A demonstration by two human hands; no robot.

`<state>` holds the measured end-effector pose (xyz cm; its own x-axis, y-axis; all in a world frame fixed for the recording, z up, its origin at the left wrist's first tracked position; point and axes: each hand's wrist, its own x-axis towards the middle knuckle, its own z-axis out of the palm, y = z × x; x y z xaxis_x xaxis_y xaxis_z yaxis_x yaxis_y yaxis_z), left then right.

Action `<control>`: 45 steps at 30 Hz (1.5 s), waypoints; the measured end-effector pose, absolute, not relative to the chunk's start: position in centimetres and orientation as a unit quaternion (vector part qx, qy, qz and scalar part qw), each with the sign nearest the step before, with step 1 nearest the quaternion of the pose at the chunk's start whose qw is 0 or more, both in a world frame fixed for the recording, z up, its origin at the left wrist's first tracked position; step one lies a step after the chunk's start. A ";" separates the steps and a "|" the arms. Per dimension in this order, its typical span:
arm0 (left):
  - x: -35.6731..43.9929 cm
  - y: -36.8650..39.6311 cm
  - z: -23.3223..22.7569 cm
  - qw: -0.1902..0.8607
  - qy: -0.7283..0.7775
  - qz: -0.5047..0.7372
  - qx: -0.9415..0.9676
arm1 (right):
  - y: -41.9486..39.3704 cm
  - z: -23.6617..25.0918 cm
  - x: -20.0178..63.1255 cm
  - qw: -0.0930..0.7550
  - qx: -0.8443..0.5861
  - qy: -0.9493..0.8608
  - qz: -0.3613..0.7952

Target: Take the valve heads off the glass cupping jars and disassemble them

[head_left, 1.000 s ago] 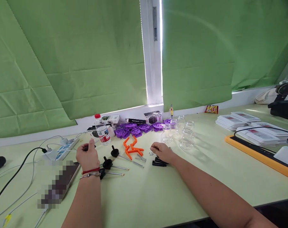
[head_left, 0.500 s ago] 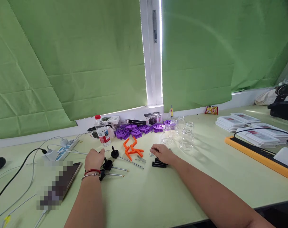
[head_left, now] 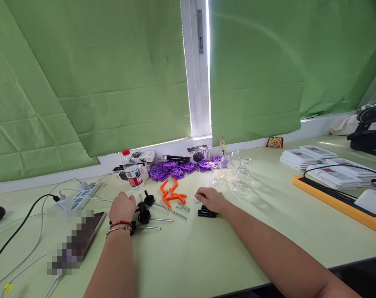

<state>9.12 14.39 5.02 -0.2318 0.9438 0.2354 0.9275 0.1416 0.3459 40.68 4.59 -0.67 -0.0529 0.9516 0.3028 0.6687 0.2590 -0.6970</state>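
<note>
Left hand (head_left: 122,208): lay low on the green counter (head_left: 188,252), fingers curled over in a narrow grip at the black knobs of the long-shafted pins (head_left: 144,216); the knuckles hid the fingertips, so whether it clasped a knob or merely touched one could not be told. Red string and metal bracelets sat at its wrist. Right hand (head_left: 210,199): rested palm down, fingers bent close, fingertips at the small scatter of screws (head_left: 196,201); whether a screw was pinched could not be told. Short black rods (head_left: 206,213) lay just beside and partly under that hand. Orange plastic pieces (head_left: 172,193) lay between the two hands, with loose metal pins (head_left: 183,206) near them. Behind stood a water bottle (head_left: 131,171) with a red cap, a heap of purple wheels (head_left: 178,167), and clear glass jars (head_left: 234,174). A power strip (head_left: 82,195) with cables and a phone (head_left: 88,229) lay to the left. Against the frame one second earlier: the left hand, then raised with a pin held up near the bottle, had come down to the counter among the black knobs; the right hand had kept its place by the screws.
</note>
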 end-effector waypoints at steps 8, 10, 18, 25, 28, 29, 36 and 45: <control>12.3 12.1 5.6 -0.159 0.591 0.373 0.697 | 4.4 -0.2 40.5 0.359 -0.586 -0.700 0.193; 13.6 11.5 5.3 -0.165 0.505 0.388 0.753 | 4.4 -0.2 40.5 0.359 -0.586 -0.702 0.186; 16.5 10.0 3.7 -0.022 0.375 0.101 0.921 | 4.6 0.0 41.7 0.407 -0.608 -0.661 0.167; 15.5 10.8 2.8 -0.006 0.405 0.042 0.914 | 4.9 0.0 42.7 0.437 -0.623 -0.624 0.177; 15.4 11.0 2.8 -0.011 0.417 0.033 0.908 | 4.9 0.0 42.9 0.437 -0.630 -0.619 0.171; 15.4 11.0 2.8 -0.015 0.422 0.029 0.906 | 4.9 0.0 43.0 0.435 -0.632 -0.618 0.169; 15.1 11.1 2.8 -0.039 0.462 -0.004 0.886 | 5.0 0.0 43.2 0.417 -0.645 -0.620 0.158; 14.5 11.8 2.5 -0.049 0.497 -0.024 0.866 | 5.1 -0.1 43.5 0.405 -0.655 -0.621 0.143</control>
<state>14.50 11.77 2.51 0.5056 0.8627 0.0074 0.8581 -0.5020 -0.1076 43.53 5.10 -0.07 0.1879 0.9300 0.3159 0.6980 0.0998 -0.7091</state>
